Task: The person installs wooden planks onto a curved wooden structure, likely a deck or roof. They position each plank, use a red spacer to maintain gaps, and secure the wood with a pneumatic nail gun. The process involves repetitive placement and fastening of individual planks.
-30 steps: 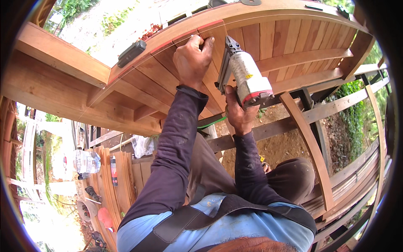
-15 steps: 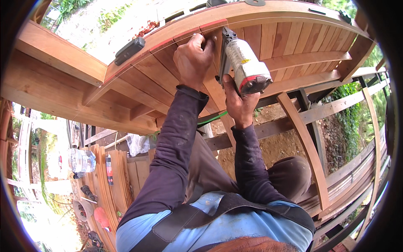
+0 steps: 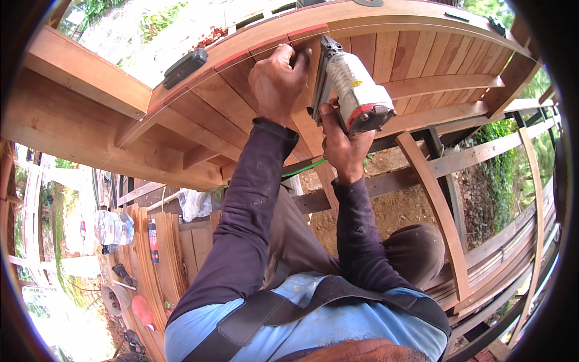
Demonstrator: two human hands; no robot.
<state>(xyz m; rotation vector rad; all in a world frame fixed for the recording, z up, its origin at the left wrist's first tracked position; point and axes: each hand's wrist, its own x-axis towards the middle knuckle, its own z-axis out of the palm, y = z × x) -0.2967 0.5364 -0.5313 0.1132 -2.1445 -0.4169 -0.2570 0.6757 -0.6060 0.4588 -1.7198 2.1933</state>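
Over one row of planks [image 3: 228,99], one left hand [image 3: 278,83] half-curls (hold unclear); one right hand [image 3: 347,146] grips one nail gun [image 3: 354,81].

Lit by bright daylight. Washed white at the top and lower left. Bright on the nail gun [image 3: 354,81], shaded on the wood frame [image 3: 66,130]. Bent near the rim, black in the corners. Clear in the middle, maybe blurry far off.
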